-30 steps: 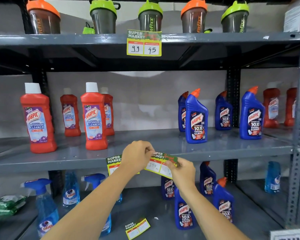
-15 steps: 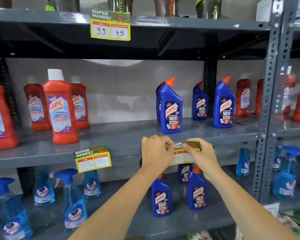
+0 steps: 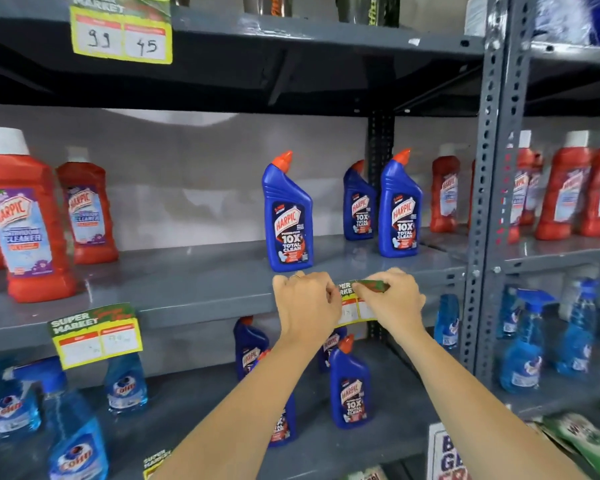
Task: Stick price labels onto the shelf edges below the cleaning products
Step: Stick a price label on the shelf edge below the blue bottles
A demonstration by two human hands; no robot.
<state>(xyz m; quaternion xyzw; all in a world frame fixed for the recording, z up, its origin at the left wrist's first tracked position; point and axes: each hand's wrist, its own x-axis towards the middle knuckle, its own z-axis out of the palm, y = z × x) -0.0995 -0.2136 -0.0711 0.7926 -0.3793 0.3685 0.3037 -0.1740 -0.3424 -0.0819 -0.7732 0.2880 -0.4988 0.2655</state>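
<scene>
A green and yellow price label (image 3: pixel 355 304) rests against the front edge of the grey middle shelf (image 3: pixel 201 306), just below a blue Harpic bottle (image 3: pixel 287 216). My left hand (image 3: pixel 305 306) grips the label's left side. My right hand (image 3: pixel 392 299) pinches its top right corner, which is folded over. Another label (image 3: pixel 96 334) hangs stuck on the same edge further left, below the red Harpic bottles (image 3: pixel 25 220). A third label (image 3: pixel 122 32) marked 99 and 45 is on the top shelf edge.
More blue Harpic bottles (image 3: pixel 399 209) stand at the right of the middle shelf. Blue spray bottles (image 3: pixel 73 427) and Harpic bottles (image 3: pixel 349 386) fill the lower shelf, where a loose label (image 3: pixel 155 460) lies. A perforated grey upright (image 3: pixel 489 202) separates the neighbouring rack at the right.
Both hands have carried the label rightward and up to the shelf edge under the blue bottle. The view has shifted right and closer.
</scene>
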